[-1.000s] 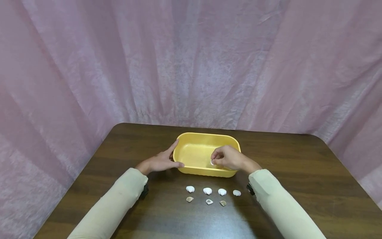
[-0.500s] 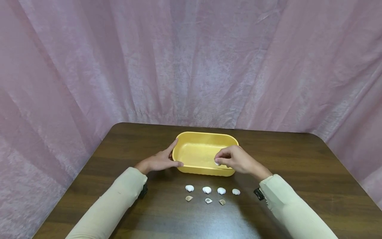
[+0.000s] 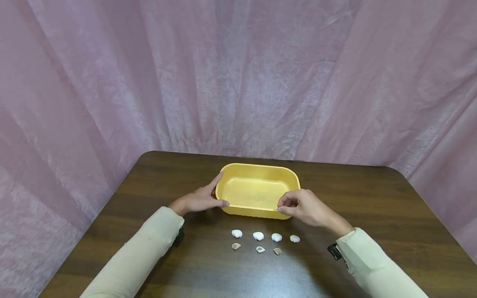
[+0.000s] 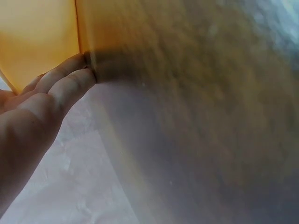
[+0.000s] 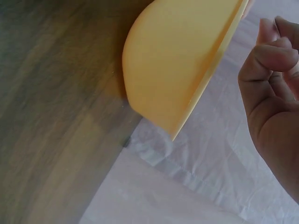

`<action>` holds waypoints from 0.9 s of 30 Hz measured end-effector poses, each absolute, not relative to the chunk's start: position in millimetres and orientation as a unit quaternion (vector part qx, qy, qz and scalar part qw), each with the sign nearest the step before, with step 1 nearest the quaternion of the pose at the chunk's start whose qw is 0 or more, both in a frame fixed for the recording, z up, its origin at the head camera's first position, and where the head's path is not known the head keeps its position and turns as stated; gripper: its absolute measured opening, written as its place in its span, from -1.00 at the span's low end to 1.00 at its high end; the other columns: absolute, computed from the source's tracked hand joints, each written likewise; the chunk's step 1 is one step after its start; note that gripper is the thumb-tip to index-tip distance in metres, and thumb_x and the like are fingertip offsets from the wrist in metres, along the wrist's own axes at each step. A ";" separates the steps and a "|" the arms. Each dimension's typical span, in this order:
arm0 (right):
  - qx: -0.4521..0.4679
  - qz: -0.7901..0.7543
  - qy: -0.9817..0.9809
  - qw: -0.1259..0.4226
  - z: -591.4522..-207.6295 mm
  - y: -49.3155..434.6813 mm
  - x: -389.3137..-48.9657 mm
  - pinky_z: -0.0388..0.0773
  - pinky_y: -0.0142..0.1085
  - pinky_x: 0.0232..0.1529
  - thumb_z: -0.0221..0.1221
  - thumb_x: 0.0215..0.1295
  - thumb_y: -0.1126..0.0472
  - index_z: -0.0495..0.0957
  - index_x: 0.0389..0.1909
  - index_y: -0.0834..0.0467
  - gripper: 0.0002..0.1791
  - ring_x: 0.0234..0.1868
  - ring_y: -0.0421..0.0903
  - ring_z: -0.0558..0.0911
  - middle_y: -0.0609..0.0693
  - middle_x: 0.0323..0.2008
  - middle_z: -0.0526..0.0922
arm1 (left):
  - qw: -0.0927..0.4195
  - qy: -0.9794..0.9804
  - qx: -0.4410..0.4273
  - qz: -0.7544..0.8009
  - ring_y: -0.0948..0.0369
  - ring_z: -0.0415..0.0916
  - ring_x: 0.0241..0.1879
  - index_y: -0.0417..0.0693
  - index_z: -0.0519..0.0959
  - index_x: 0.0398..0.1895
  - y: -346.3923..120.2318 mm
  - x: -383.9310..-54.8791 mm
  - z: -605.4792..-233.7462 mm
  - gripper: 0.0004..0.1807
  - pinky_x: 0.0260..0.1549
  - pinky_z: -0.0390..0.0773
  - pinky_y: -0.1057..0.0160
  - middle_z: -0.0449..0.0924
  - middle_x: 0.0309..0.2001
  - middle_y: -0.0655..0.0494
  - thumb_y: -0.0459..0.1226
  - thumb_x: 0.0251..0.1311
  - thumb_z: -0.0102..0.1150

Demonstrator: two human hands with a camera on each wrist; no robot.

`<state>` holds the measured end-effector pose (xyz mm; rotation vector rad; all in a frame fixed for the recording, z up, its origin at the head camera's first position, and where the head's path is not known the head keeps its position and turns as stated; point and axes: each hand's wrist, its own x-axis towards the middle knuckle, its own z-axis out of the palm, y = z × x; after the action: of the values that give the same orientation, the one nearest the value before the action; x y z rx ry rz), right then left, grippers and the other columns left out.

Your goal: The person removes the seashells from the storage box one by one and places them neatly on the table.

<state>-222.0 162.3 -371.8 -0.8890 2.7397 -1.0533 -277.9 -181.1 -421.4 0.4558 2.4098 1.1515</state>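
Note:
A yellow plastic basin [image 3: 249, 191] stands on the table, its inside bare where it shows. My left hand [image 3: 201, 199] holds the basin's left end, thumb at the near rim and index finger reaching toward the far corner. In the left wrist view its fingers [image 4: 70, 81] lie along the outer wall. Over the near right corner, my right hand [image 3: 307, 207] keeps thumb and fingertips pinched together; the white seashell seen there earlier is now hidden by them. Several white seashells [image 3: 258, 236] form a row in front, with three smaller pointed shells [image 3: 260, 250] below.
The dark wooden table [image 3: 372, 215] has rounded far corners. Behind it hangs a pink velvet curtain [image 3: 238, 82]. Dark straps with small devices [image 3: 334, 251] sit at both wrists, by the pale sleeves [image 3: 376, 260].
My right hand has drawn back from inside the basin, rightward and nearer, to above its near right corner, fingertips still pinched. The left hand and the shells on the table stay put.

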 end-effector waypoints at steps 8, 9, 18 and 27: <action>-0.281 -0.345 0.895 0.047 -377.5 180.9 -206.7 0.52 -0.37 -0.30 0.32 0.29 0.26 0.71 -0.32 0.09 -0.98 -0.38 -0.34 0.57 -0.15 -0.44 0.70 | 0.214 0.870 0.161 0.413 0.16 0.44 0.01 0.33 -0.34 0.62 -181.9 -277.2 -420.8 0.23 0.14 0.31 -0.05 0.60 0.03 0.10 0.14 0.10 0.36; -0.280 -0.344 0.895 0.044 -379.3 182.8 -203.8 0.52 -0.38 -0.32 0.33 0.28 0.26 0.69 -0.35 0.07 -0.97 -0.40 -0.35 0.57 -0.17 -0.45 0.68 | 0.213 0.870 0.162 0.414 0.16 0.44 0.02 0.33 -0.34 0.62 -182.1 -277.0 -421.0 0.23 0.14 0.31 -0.06 0.59 0.05 0.09 0.14 0.10 0.36; -0.296 -0.319 0.900 0.025 -403.5 196.3 -175.4 0.43 -0.41 -0.52 0.41 0.15 0.33 0.57 -0.52 -0.03 -0.76 -0.55 -0.41 0.45 -0.33 -0.60 0.53 | 0.217 0.871 0.162 0.410 0.15 0.43 0.04 0.34 -0.34 0.62 -181.6 -275.8 -422.8 0.23 0.15 0.30 -0.07 0.58 0.07 0.08 0.16 0.10 0.35; -0.314 -0.313 0.896 0.029 -419.6 196.4 -163.4 0.43 -0.43 -0.54 0.40 0.13 0.38 0.57 -0.52 0.00 -0.75 -0.54 -0.44 0.43 -0.33 -0.59 0.50 | 0.214 0.873 0.169 0.405 0.16 0.44 0.02 0.29 -0.36 0.63 -183.0 -278.1 -422.7 0.24 0.15 0.31 -0.06 0.59 0.02 0.10 0.15 0.12 0.34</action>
<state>-163.4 196.4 -419.6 -0.9680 2.7640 -0.9643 -278.1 -183.0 -422.7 0.4696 2.4210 1.1226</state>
